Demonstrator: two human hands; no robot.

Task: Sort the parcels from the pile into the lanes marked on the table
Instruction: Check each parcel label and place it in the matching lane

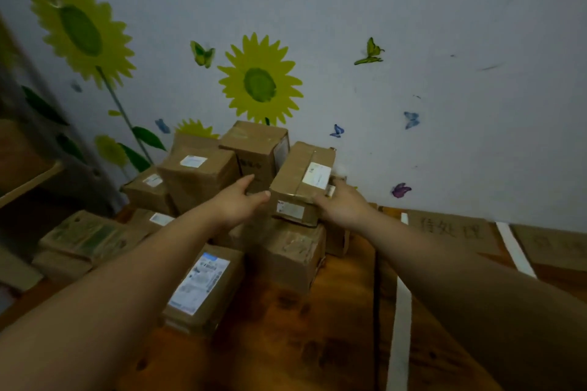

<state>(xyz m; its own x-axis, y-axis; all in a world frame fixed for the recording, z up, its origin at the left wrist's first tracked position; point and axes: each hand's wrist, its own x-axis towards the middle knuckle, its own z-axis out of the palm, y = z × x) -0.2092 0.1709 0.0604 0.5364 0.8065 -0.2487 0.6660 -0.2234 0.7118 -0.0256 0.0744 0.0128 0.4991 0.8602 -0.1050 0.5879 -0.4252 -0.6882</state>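
A pile of brown cardboard parcels (197,174) is stacked against the wall at the back of the wooden table (286,343). Near the top right of the pile lies a tilted parcel (298,181) with a white label. My left hand (239,201) reaches to its left side with fingers straight, the thumb touching its near left corner. My right hand (341,205) holds its right side, fingers curled round the edge. White tape lines (401,320) mark lanes on the right of the table.
A flat parcel with a big white label (201,287) lies at the front of the pile. Cardboard lane signs (451,230) with handwriting lie by the wall on the right. A greenish parcel (85,236) sits far left. The wall carries sunflower and butterfly stickers.
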